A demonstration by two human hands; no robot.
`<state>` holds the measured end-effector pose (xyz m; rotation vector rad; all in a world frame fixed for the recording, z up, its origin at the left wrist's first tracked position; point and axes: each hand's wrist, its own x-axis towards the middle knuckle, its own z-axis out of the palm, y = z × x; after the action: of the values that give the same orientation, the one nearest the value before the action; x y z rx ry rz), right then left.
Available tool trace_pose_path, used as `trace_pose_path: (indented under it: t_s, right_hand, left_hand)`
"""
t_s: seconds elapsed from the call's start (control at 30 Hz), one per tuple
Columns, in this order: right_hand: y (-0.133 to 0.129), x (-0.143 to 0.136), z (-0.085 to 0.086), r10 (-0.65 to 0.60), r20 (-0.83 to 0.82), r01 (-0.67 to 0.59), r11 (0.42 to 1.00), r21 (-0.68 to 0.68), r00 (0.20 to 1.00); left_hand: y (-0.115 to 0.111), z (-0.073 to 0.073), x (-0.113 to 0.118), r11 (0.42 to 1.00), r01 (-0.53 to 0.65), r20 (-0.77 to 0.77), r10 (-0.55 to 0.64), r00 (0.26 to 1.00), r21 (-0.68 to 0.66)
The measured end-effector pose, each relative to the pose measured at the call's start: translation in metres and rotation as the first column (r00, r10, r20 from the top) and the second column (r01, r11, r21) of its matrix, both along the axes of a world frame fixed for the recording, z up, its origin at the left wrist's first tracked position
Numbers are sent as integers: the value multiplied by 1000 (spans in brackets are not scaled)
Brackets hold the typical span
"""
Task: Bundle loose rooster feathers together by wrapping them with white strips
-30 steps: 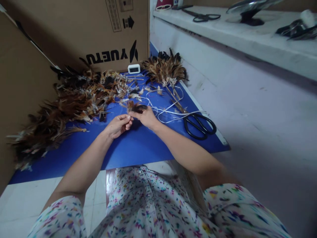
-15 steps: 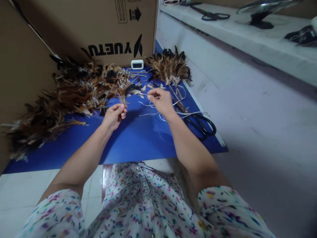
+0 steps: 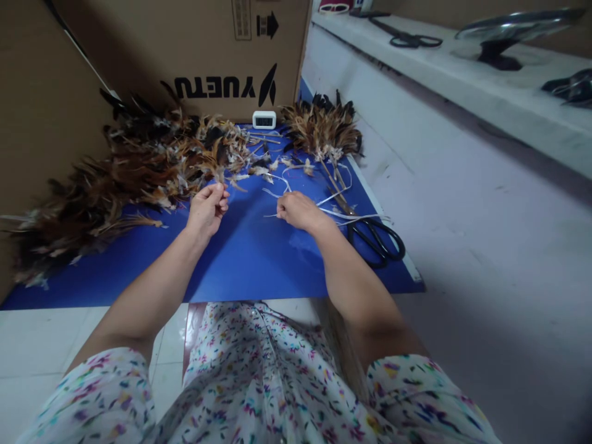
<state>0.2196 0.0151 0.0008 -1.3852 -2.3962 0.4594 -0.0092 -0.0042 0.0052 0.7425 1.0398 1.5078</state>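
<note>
My left hand [image 3: 208,208] is closed in a pinch on a small bunch of brown feathers [image 3: 221,171], at the edge of the feather pile. To its right, my right hand [image 3: 298,211] is low over the blue table surface, fingers closed on a thin white string [image 3: 270,216]; the exact hold is partly hidden. More white string [image 3: 287,180] lies in loops around that hand. Right of it are scissors with large black handles [image 3: 377,240], partly under the string ends.
A long pile of brown and black feathers [image 3: 152,163] lies at left. A feather duster [image 3: 321,129] with sticks lies at the back right. A small white digital clock [image 3: 264,119] stands before a cardboard box [image 3: 208,37]. Another pair of scissors [image 3: 407,39] rests on the wall ledge [image 3: 444,58].
My right hand has moved down from the feather scraps to the strings on the table, letting go of a pale strand. My left hand still pinches feathers. The view has shifted slightly.
</note>
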Motion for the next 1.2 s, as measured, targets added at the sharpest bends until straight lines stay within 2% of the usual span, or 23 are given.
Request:
trace_pose_path:
  t_s: [0.23,0.47,0.57,0.83,1.2]
  right_hand:
    - [-7,-6,11,7,-127,-9,1000,-10,992]
    - [-11,-8,16,-54,-349,-1,988,-157,935]
    - [-13,-9,16,-55,-348,-13,981,-192,936]
    - [-13,-12,13,-35,-311,-18,986,-166,950]
    - [-15,-17,12,-122,-330,91,990,-108,936]
  left_hand:
    - [0,0,-2,999,-25,21,25,999,-25]
    - [-2,-2,4,999,10,-25,-11,1000,-35]
    - [-4,-4,6,999,32,-41,-34,999,-43]
    - [-5,-7,9,996,85,-71,-86,994,-27]
    - [-10,-10,14,987,160,-97,-162,982,-29]
